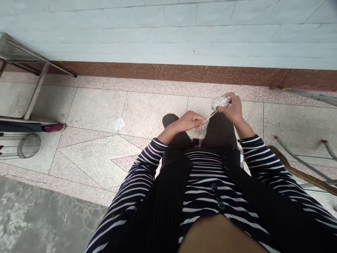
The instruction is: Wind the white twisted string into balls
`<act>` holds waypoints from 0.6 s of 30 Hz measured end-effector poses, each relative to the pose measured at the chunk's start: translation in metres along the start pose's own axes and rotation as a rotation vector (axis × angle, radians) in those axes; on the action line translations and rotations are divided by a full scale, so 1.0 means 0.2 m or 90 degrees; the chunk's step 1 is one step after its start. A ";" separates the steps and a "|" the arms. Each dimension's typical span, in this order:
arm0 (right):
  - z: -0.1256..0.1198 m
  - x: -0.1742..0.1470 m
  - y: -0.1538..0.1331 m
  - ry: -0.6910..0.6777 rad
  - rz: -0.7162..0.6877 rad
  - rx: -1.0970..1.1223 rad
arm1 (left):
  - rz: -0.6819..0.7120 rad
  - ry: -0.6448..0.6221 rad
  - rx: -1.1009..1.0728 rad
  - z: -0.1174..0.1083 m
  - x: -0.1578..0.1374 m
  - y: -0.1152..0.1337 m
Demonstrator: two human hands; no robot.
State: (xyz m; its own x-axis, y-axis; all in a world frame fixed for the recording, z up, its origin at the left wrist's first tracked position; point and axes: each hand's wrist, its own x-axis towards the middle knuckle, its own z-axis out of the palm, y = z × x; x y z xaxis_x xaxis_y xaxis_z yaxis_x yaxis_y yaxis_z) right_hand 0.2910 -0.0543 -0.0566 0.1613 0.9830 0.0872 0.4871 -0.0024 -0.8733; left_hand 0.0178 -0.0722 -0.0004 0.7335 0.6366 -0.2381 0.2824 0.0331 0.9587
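Bundle of pale cord (220, 102) sits by the right knee (220, 123), gripped between the fingers and thumb of the right hand (234, 107), while the left hand (190, 121) appears pinched on the slim strand (211, 116) running from it, the exact fingertip hold too small to make out. A hard pull on that strand could snag or loosen the bundle's turns; a slackened right grip could let it drop between the knees to the speckled floor (155, 109), where a white scrap (119, 124) lies off to the left, short of the tiled wall (179, 37)
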 end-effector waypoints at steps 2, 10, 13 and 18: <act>-0.02 0.04 0.02 0.076 0.060 0.073 | -0.025 -0.008 -0.045 0.04 -0.03 -0.06; -0.13 0.01 -0.19 0.017 0.104 0.449 | -0.124 0.157 0.097 0.01 0.00 -0.42; -0.06 -0.07 -0.32 -0.066 0.104 0.473 | -0.032 0.274 0.176 -0.04 0.14 -0.42; 0.07 -0.14 -0.45 -0.181 0.085 0.427 | 0.119 0.323 0.016 0.00 0.38 -0.30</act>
State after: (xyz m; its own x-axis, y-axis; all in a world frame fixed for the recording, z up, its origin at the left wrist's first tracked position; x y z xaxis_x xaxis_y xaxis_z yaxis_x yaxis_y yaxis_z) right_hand 0.2313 -0.0798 0.0123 -0.0903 0.9920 -0.0879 -0.1650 -0.1020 -0.9810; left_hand 0.0579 -0.0258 -0.0758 0.3839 0.9222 0.0477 0.1943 -0.1312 0.9721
